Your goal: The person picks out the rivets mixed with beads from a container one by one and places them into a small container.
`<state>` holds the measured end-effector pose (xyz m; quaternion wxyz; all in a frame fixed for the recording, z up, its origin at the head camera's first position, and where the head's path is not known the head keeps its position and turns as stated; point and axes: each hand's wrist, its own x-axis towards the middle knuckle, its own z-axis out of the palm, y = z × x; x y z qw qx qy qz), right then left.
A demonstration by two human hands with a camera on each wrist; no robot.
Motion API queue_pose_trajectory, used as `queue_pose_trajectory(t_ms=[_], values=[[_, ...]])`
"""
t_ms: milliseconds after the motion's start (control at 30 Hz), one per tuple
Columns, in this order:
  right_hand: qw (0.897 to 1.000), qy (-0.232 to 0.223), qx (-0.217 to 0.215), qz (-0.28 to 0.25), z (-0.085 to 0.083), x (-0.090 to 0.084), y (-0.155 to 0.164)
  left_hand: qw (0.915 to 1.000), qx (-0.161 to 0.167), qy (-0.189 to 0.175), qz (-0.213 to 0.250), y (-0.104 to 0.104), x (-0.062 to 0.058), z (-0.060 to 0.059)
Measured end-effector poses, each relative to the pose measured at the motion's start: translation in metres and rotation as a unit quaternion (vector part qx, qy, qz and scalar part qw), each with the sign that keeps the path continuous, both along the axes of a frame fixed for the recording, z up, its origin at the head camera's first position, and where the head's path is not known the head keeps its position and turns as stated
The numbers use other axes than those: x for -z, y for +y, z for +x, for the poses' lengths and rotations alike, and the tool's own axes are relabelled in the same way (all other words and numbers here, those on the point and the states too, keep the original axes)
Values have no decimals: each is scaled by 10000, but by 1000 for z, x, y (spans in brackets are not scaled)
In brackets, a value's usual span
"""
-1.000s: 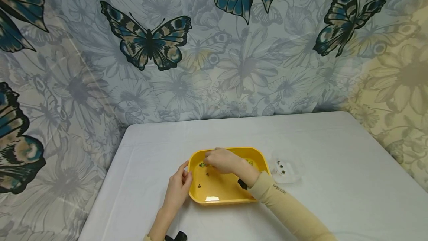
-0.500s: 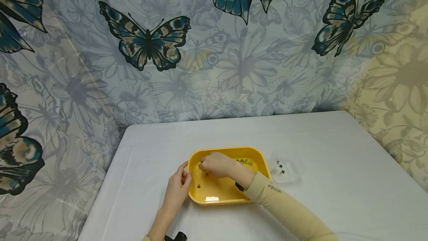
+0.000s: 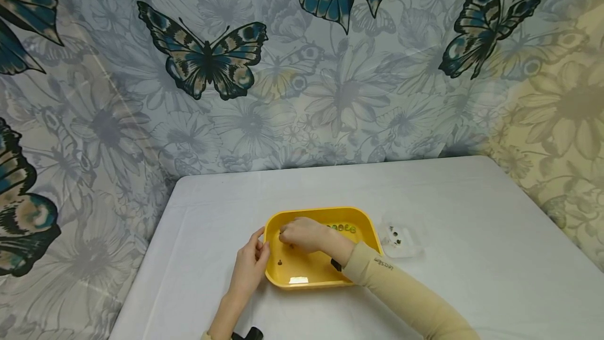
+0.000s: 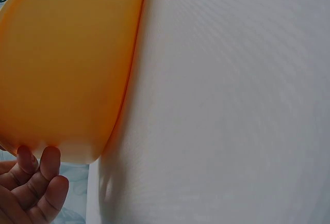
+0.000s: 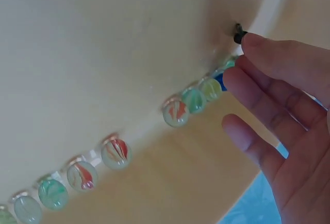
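Note:
A yellow tray (image 3: 325, 272) stands on the table. My left hand (image 3: 250, 264) holds its left end; in the left wrist view the fingertips (image 4: 50, 157) meet the outer wall and the thumb is hidden. Inside the tray, my right hand (image 3: 306, 234) is near the far left corner. In the right wrist view, its foremost fingertip touches a small dark piece (image 5: 238, 34) that looks pinched, the opposing finger being hidden. Glass marbles (image 3: 346, 228) with coloured swirls line the far wall, including a red-streaked marble (image 5: 116, 153). Another small dark piece (image 3: 280, 262) lies near the left end.
Right of the tray is a clear plastic container (image 3: 408, 245) with several small dark bits (image 3: 395, 235) in it. A white cloth (image 3: 226, 198) covers the table. Butterfly-patterned fabric (image 3: 344, 93) rises behind its far edge. A black device (image 3: 252, 333) sits by my left wrist.
My right hand has shifted slightly left and toward me, uncovering more marbles along the far wall and hiding the green one at the left. My left hand stays put on the tray.

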<state>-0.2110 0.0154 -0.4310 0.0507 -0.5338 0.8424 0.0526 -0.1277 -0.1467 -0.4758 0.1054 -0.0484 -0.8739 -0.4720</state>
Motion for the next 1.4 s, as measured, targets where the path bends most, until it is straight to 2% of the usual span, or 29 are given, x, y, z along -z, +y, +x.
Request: queue_pose_trajectory(t_ms=[300,500,967,1400], values=[[9998,66,-162,-58,-1,5,-1,10000,-4,-50,18,1,0,0],[9999,17,-137,73,-1,5,-3,10000,-35,-62,24,1,-1,0],[9994,-312,-104,-61,-3,7,-3,10000,-24,-10,16,1,0,0],[9995,-272,-154,-80,-1,10,-3,10000,-43,-13,-28,1,0,0]])
